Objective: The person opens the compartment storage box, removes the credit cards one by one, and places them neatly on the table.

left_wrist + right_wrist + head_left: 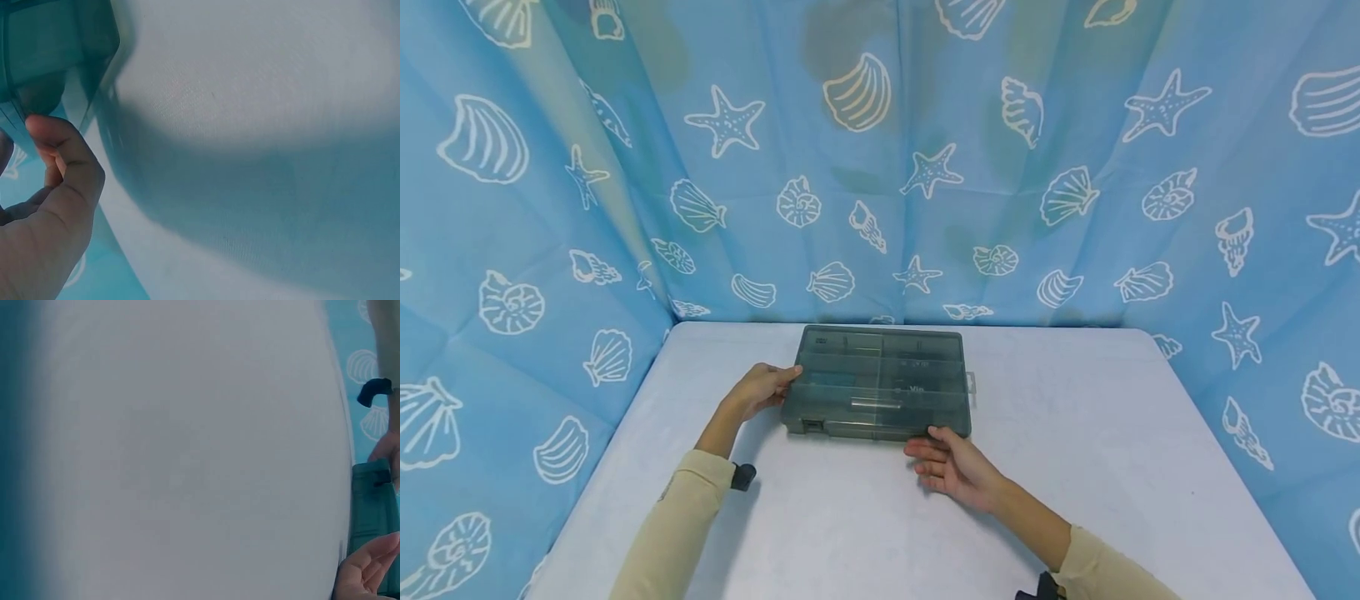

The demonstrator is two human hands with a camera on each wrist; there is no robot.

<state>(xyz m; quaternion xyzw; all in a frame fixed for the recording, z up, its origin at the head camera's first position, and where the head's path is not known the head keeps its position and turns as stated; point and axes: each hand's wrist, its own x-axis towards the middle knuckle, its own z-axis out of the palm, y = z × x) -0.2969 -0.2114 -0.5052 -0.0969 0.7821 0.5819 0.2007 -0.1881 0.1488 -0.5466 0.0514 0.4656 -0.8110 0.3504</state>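
A translucent dark grey plastic compartment box (880, 379), its lid closed, is at the far middle of the table in the head view. Inner dividers show faintly through the lid. My left hand (763, 387) grips its left side, thumb at the upper edge and the other fingers partly hidden. In the left wrist view, that thumb tip meets a corner of the box (47, 40). At the front right corner, the thumb of my right hand (958, 473) touches the edge, its fingers loosely bent just in front. Part of the right hand (369, 565) overlaps the box in the right wrist view.
A white cloth covers the table (850, 533). Blue curtains (865, 167) with white shell and starfish prints hang behind and along both sides. A dark wrist-worn device (743, 477) sits at the left cuff. A clear latch (972, 382) sticks out from the box's right side.
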